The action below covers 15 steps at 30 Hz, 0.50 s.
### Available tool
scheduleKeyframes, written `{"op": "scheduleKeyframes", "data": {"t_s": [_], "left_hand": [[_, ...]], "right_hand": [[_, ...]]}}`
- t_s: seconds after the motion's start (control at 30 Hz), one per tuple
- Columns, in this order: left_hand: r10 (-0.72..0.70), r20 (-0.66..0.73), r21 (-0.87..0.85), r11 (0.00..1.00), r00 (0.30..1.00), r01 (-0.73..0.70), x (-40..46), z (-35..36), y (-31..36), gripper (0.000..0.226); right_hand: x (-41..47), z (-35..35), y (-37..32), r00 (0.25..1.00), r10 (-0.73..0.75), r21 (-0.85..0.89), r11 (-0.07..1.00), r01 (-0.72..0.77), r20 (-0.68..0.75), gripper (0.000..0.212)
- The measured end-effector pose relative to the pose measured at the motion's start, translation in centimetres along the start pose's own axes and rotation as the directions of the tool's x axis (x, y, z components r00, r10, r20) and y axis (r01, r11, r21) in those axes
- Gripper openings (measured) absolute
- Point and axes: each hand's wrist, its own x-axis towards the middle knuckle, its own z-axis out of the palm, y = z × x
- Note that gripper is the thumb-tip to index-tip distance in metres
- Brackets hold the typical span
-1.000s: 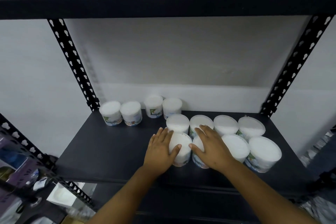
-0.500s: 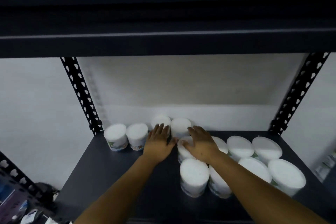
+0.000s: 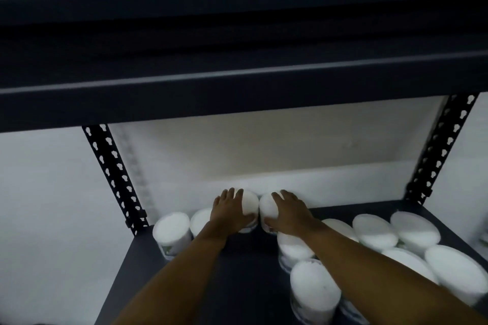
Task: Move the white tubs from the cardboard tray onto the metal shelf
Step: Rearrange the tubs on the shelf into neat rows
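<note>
Several white tubs stand on the dark metal shelf (image 3: 237, 272). My left hand (image 3: 231, 211) lies over the top of one white tub (image 3: 250, 202) at the back wall. My right hand (image 3: 290, 212) covers the neighbouring tub (image 3: 266, 206), and the two tubs stand side by side. Two more tubs, one at the far left (image 3: 173, 232), sit at the back left. A cluster of larger-looking tubs (image 3: 375, 232) fills the right side, with one (image 3: 314, 290) close to the front edge. The cardboard tray is not in view.
The upper shelf's beam (image 3: 237, 82) hangs low across the top of the view. Perforated black uprights stand at the back left (image 3: 113, 177) and back right (image 3: 438, 155). A pale wall (image 3: 264, 145) closes the back. Bare shelf surface lies between my forearms.
Both hands have reached from the front tubs to the two tubs at the back wall and now rest on them. The camera has tilted up, showing more of the upper shelf.
</note>
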Motion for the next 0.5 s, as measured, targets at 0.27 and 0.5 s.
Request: {"op": "scheduleKeyframes", "data": {"t_s": [0.27,0.5], "left_hand": [[-0.017,0.113,-0.05,0.998,0.993,0.023,1.6,0.8,-1.2,0.084],[-0.03,0.125,-0.098,0.994,0.992,0.043,1.9,0.9,-1.1,0.083]], "right_hand": [[2.0,1.2,-0.8,0.996,0.088,0.018,0.996,-0.088,0.023,0.086],[2.5,1.5,-0.9,0.99,0.142,0.054,0.988,-0.143,0.021,0.078]]}}
